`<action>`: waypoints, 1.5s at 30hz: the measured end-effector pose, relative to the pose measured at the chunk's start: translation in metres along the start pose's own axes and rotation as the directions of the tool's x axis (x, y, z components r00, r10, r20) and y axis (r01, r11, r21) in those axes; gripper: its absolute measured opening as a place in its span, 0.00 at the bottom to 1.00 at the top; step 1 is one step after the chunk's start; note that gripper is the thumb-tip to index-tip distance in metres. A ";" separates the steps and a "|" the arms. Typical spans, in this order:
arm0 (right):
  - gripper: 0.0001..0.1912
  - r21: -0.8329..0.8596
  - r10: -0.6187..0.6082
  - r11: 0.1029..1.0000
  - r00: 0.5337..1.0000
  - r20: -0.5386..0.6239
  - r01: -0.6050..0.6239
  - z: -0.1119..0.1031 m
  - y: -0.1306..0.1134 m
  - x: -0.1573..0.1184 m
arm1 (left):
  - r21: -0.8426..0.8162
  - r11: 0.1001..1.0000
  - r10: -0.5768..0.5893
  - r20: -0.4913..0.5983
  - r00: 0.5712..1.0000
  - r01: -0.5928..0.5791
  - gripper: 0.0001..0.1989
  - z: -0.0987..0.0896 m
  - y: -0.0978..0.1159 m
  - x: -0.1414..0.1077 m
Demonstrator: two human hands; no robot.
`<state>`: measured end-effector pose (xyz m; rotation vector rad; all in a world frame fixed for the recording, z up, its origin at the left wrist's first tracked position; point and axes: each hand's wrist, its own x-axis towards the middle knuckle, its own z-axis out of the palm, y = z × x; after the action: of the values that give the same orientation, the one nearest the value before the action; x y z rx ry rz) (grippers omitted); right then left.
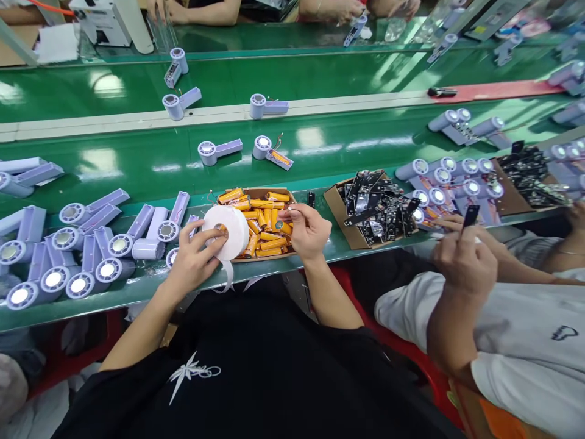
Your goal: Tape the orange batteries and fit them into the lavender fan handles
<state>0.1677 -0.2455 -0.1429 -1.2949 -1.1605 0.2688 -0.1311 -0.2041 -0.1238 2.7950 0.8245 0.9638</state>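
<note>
Green bench [150, 149], long and glossy, with a pale rail [219, 114] running left to right across it. Left hand [194, 253], one: grasping a roll of white tape [238, 230], fingertips at its core; roll just right of the palm, a loose strip hanging on the near side. Right hand [313, 231], one: to the right of the roll and apart from it, thumb and forefinger drawn together; whether anything is pinched, cannot tell. Cardboard box [282, 258] of orange cylinders [272, 245]: just beyond and between the hands, partly behind the roll. Lilac housings [55, 278], many: left, near edge. Carton [337, 213] of dark boards [377, 207]: right. Co-worker's hand [468, 265], farther right, holding a dark flat piece [471, 216].
</note>
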 end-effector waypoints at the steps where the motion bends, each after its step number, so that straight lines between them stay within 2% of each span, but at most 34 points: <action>1: 0.18 0.024 0.021 1.000 0.999 -0.036 -0.020 0.000 -0.004 0.000 | 0.013 1.000 0.005 0.016 1.000 -0.006 0.25 0.001 0.002 0.000; 4: 0.18 0.011 0.075 0.997 0.995 -0.063 -0.074 0.000 -0.018 0.001 | 0.051 0.997 0.057 0.055 0.997 -0.060 0.25 0.002 0.010 0.003; 8: 0.18 -0.045 0.102 0.994 0.995 -0.022 -0.103 0.003 -0.036 0.006 | 0.138 0.978 0.142 0.113 0.983 -0.157 0.26 0.004 0.017 0.005; 12: 0.18 -0.055 0.130 0.990 0.990 -0.059 -0.133 0.014 -0.045 0.007 | 0.167 0.971 0.151 0.117 0.982 -0.169 0.27 0.012 0.021 0.006; 16: 0.19 -0.028 0.226 0.973 0.969 -0.096 -0.230 0.028 -0.049 -0.003 | 0.129 0.976 0.163 0.105 0.981 -0.176 0.26 0.017 0.026 0.011; 19: 0.22 0.055 0.298 0.954 0.953 -0.057 -0.295 0.023 -0.049 -0.014 | 0.135 0.973 0.172 0.110 0.979 -0.186 0.26 0.013 0.029 0.014; 21: 0.24 0.196 0.350 0.916 0.936 0.034 -0.349 0.009 -0.045 -0.016 | 0.164 0.967 0.179 0.117 0.977 -0.196 0.27 0.007 0.028 0.014; 22: 0.26 0.256 0.373 0.884 0.920 0.119 -0.392 -0.001 -0.042 -0.015 | 0.179 0.963 0.178 0.125 0.976 -0.199 0.27 0.004 0.027 0.014; 23: 0.28 0.288 0.390 0.849 0.893 0.224 -0.443 -0.012 -0.039 -0.012 | 0.193 0.960 0.180 0.135 0.974 -0.204 0.28 0.001 0.025 0.014; 25: 0.32 0.271 0.411 0.793 0.807 0.423 -0.546 -0.031 -0.031 -0.004 | 0.209 0.950 0.203 0.144 0.968 -0.231 0.29 -0.004 0.020 0.016; 27: 0.33 0.214 0.429 0.766 0.729 0.533 -0.606 -0.041 -0.027 0.003 | 0.218 0.939 0.239 0.145 0.960 -0.266 0.28 -0.006 0.015 0.021; 28: 0.32 0.196 0.437 0.761 0.711 0.552 -0.619 -0.041 -0.027 0.004 | 0.219 0.937 0.245 0.149 0.958 -0.274 0.28 -0.006 0.013 0.023; 29: 0.32 0.197 0.441 0.760 0.714 0.544 -0.620 -0.038 -0.028 0.004 | 0.215 0.940 0.235 0.155 0.960 -0.265 0.28 -0.005 0.013 0.026; 30: 0.31 0.226 0.443 0.762 0.743 0.502 -0.607 -0.031 -0.030 0.001 | 0.209 0.949 0.206 0.159 0.966 -0.237 0.28 -0.003 0.015 0.028; 32: 0.30 0.352 0.446 0.764 0.837 0.318 -0.541 -0.011 -0.034 -0.008 | 0.191 0.972 0.109 0.136 0.985 -0.134 0.29 0.005 0.024 0.030; 33: 0.30 0.419 0.455 0.761 0.868 0.199 -0.495 0.000 -0.035 -0.011 | 0.179 0.981 0.057 0.097 0.994 -0.074 0.29 0.010 0.031 0.029; 35: 0.30 0.503 0.478 0.756 0.878 0.014 -0.419 0.013 -0.030 -0.009 | 0.137 0.991 0.010 0.005 1.000 -0.010 0.28 0.020 0.050 0.023; 36: 0.30 0.519 0.480 0.760 0.876 -0.045 -0.390 0.014 -0.025 -0.002 | 0.104 0.994 0.034 -0.021 0.999 -0.031 0.27 0.024 0.060 0.019; 37: 0.29 0.530 0.470 0.772 0.877 -0.102 -0.352 0.009 -0.017 0.009 | 0.067 0.995 0.080 -0.020 0.997 -0.079 0.24 0.027 0.069 0.015; 39: 0.27 0.545 0.415 0.806 0.877 -0.241 -0.232 -0.011 -0.001 0.037 | 0.008 0.987 0.160 0.056 0.985 -0.161 0.21 0.028 0.075 0.011; 41: 0.26 0.548 0.364 0.827 0.866 -0.343 -0.130 -0.037 0.012 0.057 | -0.014 0.991 0.132 0.190 0.973 -0.132 0.23 0.027 0.061 0.019; 42: 0.27 0.552 0.358 0.825 0.870 -0.340 -0.124 -0.047 0.014 0.059 | -0.030 0.995 0.099 0.260 0.960 -0.094 0.25 0.026 0.046 0.029; 44: 0.31 0.567 0.389 0.802 0.884 -0.258 -0.188 -0.059 0.013 0.046 | -0.124 0.992 0.085 0.406 0.910 -0.037 0.27 0.026 0.006 0.062; 45: 0.33 0.571 0.417 0.786 0.885 -0.208 -0.236 -0.061 0.011 0.033 | -0.186 0.982 0.101 0.474 0.875 -0.012 0.24 0.028 -0.016 0.084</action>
<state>0.2351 -0.2545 -0.1249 -0.9832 -0.5051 0.5741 -0.0669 -0.1443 -0.1037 2.7225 0.5539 0.2879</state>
